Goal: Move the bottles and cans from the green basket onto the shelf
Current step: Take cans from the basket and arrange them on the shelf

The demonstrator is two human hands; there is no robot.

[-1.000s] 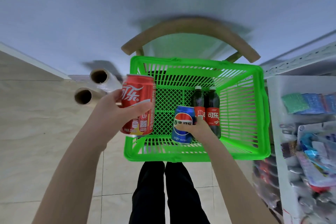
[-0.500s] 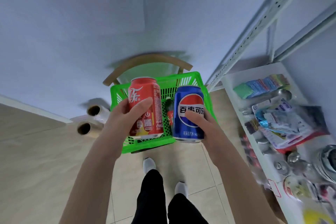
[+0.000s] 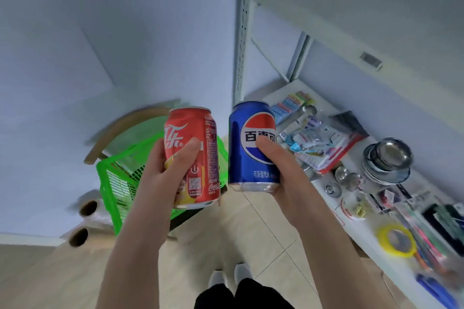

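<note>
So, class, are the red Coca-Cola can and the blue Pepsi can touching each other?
Apart. The head view shows a clear gap between the red Coca-Cola can and the blue Pepsi can, with the green basket visible through it.

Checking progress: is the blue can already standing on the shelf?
No, the right hand grips the blue can in mid-air beside the shelf.

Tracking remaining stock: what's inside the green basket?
Only mesh wall and rim of the green basket show. The left hand and red can cover its interior; contents hidden.
</note>
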